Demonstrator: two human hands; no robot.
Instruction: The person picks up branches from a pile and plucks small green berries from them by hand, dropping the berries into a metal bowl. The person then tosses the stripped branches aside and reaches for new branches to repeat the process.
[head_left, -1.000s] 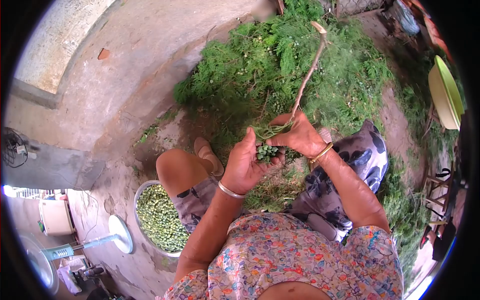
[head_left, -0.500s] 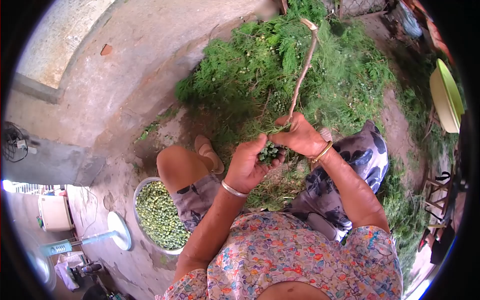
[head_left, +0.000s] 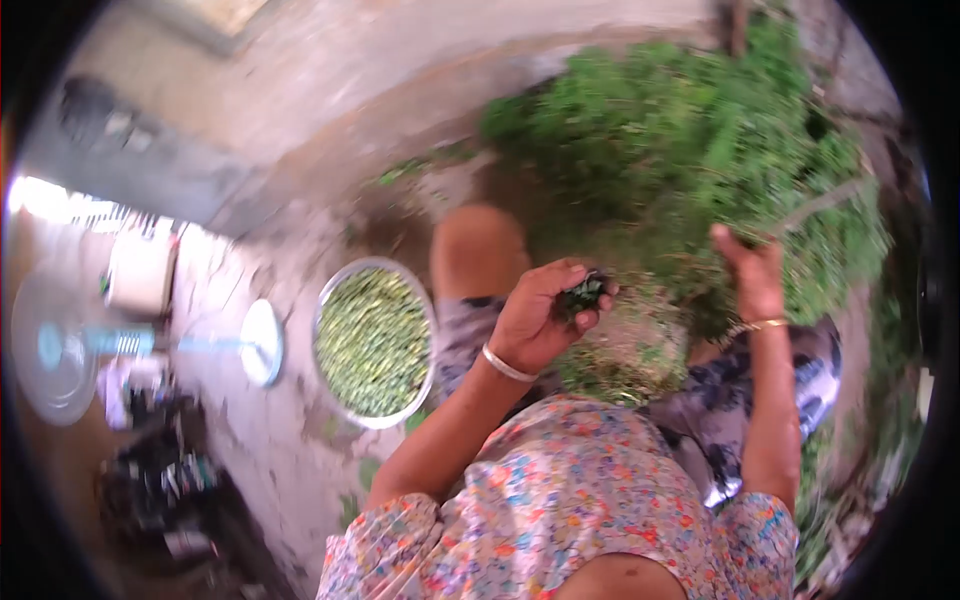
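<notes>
My left hand (head_left: 535, 315) is curled palm up around a handful of small dark green seed cones (head_left: 583, 291), in front of my body. Off to the right, my right hand (head_left: 757, 280) grips a bare-ended branch (head_left: 822, 206) that slants up and away over the greenery. Motion smears this hand and the branch. A round basin (head_left: 380, 424) full of similar green cones (head_left: 372, 340) sits on the ground to the left, beside my bent knee.
A big heap of feathery green branches (head_left: 660, 130) covers the ground ahead and to the right. Loose clippings (head_left: 625, 370) lie between my legs. A standing fan (head_left: 262, 342) lies across the left of the view, near a pale box (head_left: 140, 270).
My hands have come apart: the right has swung right with the branch, while the left keeps the cones. The view has turned, bringing the basin nearer the middle.
</notes>
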